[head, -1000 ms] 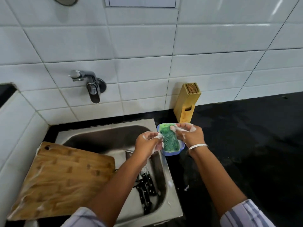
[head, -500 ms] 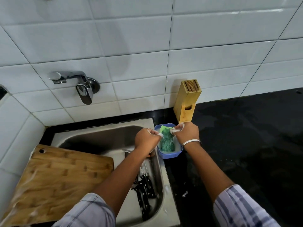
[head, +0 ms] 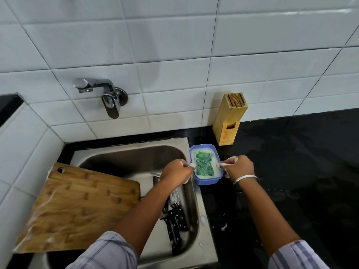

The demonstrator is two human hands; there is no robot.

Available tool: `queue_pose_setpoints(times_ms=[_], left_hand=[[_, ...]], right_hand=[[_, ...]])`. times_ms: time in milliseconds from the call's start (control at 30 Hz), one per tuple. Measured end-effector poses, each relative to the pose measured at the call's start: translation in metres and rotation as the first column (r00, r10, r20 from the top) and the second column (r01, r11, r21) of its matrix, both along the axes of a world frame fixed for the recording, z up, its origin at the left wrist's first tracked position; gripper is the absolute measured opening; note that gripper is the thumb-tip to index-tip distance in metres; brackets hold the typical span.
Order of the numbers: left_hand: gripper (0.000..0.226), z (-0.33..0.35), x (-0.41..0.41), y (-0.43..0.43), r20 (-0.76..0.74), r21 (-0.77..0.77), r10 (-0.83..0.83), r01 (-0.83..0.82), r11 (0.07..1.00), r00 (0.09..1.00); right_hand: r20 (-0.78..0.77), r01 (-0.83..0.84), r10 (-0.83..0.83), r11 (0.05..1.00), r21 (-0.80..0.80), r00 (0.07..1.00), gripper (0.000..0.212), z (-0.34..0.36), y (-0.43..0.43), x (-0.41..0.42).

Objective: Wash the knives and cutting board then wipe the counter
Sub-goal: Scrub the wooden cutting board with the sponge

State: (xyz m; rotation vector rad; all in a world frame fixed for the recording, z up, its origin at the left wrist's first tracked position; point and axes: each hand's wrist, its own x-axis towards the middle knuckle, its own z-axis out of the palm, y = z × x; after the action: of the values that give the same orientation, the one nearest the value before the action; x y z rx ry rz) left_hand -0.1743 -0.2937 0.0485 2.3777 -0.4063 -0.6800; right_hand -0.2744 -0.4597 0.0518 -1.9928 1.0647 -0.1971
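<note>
Our soapy left hand (head: 177,171) and right hand (head: 238,167) curl at the rim of the blue tub (head: 206,181), grip unclear, the green scrubber (head: 204,165) inside, while the knives (head: 175,217) lie in the sink (head: 126,156), likely slippery, so we would take their black handles.

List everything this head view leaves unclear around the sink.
Head view only:
- knives: the left forearm hides the blades, so the count is unclear.
- left hand and right hand: foam hides whether they grip the blue tub or only touch it.
- knife block: the slots are too small to tell whether they are empty.
</note>
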Motion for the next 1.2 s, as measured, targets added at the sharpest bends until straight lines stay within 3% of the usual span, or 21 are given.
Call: queue_pose_setpoints(times_ms=[200, 400, 633, 800, 1000, 1100, 1200], left_hand=[[0.028, 0.000, -0.007, 0.011, 0.018, -0.017, 0.004, -0.004, 1.000, 1.000], [0.026, 0.004, -0.003, 0.063, 0.061, -0.042, 0.154, -0.151, 0.988, 0.986], [0.030, 0.011, 0.037, 0.161, 0.085, -0.107, 0.352, -0.342, 0.933, 0.932], [0.028, 0.008, 0.079, 0.232, 0.295, -0.046, 0.488, -0.498, 0.866, 0.822], [0.054, -0.006, 0.119, 0.275, 0.443, 0.225, 0.301, -0.429, 0.875, 0.844], [0.057, -0.008, 0.133, 0.283, 0.432, 0.338, 0.155, -0.319, 0.886, 0.888], [0.054, -0.008, 0.144, 0.287, 0.450, 0.465, 0.068, -0.298, 0.833, 0.891]], right_hand=[[0.069, 0.008, -0.012, 0.999, 0.052, 0.998, 0.017, 0.004, 0.014, 0.007], [0.126, -0.049, 0.028, 0.984, 0.169, 0.992, 0.014, 0.002, 0.059, 0.031], [0.115, -0.178, 0.164, 0.976, 0.124, 0.980, 0.012, -0.007, 0.139, 0.094], [0.128, -0.218, 0.201, 0.966, 0.141, 0.971, 0.008, 0.002, 0.206, 0.143], [0.132, -0.255, 0.240, 0.961, 0.108, 0.962, 0.015, 0.006, 0.261, 0.206], [0.144, -0.247, 0.231, 0.964, 0.101, 0.962, 0.012, 0.006, 0.278, 0.236], [0.155, -0.239, 0.219, 0.964, 0.119, 0.963, 0.007, 0.013, 0.295, 0.256]])
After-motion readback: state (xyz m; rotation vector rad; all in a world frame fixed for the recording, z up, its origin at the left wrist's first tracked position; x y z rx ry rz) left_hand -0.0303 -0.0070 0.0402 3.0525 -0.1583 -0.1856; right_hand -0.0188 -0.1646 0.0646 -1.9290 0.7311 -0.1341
